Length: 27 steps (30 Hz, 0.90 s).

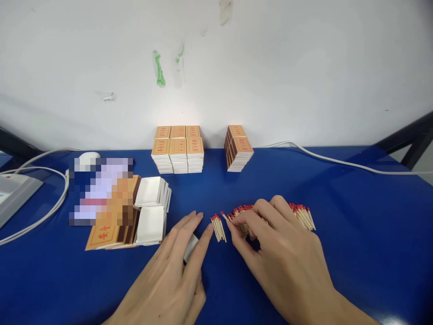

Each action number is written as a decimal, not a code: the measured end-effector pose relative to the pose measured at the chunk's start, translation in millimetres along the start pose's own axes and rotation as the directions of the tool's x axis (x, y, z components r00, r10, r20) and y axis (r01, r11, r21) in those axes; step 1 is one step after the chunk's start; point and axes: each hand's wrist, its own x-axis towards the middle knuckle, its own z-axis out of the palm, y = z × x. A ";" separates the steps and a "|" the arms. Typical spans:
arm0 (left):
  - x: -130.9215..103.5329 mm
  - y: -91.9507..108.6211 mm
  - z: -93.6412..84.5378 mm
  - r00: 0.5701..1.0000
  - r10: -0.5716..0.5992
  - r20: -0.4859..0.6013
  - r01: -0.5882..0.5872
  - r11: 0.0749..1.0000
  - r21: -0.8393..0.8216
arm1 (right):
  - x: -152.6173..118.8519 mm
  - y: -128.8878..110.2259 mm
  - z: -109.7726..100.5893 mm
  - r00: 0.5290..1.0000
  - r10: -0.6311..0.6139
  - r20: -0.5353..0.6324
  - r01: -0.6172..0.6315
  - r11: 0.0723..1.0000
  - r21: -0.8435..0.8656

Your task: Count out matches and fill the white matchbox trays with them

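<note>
My right hand (pixel 280 248) pinches a match (pixel 224 215) between thumb and forefinger, its red head pointing away from me. Behind and under that hand lies a long row of matches (pixel 302 216), partly hidden. A small group of loose matches (pixel 218 228) rests on the table between my hands, heads at the far end. My left hand (pixel 179 257) is spread low over the table, its forefinger tip right beside this small group. Beneath its fingers shows part of a white piece (pixel 191 247), mostly hidden; I cannot tell whether the hand grips it.
White matchbox trays (pixel 151 223) stand in stacks at left, beside flat orange matchbox sleeves (pixel 104 234) and a blurred phone-like object (pixel 108 180). Stacked matchboxes (pixel 177 153) and a smaller stack of matchboxes (pixel 239 149) stand by the wall. A white cable (pixel 324 158) runs along the back right.
</note>
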 end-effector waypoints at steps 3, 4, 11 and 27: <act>-0.4 1.0 -1.3 1.000 -0.003 -0.001 0.003 1.000 0.005 | -2.0 -2.3 -0.4 0.997 0.060 0.058 -0.065 0.993 0.098; -0.5 1.4 -1.6 1.000 -0.005 -0.004 0.006 1.000 0.004 | -2.4 -2.9 -0.5 0.995 0.068 0.075 -0.076 0.991 0.114; 1.2 0.9 -1.7 1.000 0.001 -0.013 -0.001 1.000 0.012 | -0.3 -2.9 -0.9 0.996 0.086 -0.013 -0.086 0.996 0.013; -0.3 -0.1 -2.4 1.000 -0.014 -0.010 0.013 1.000 -0.014 | -3.8 -4.5 3.3 0.996 0.072 0.055 -0.077 0.993 0.086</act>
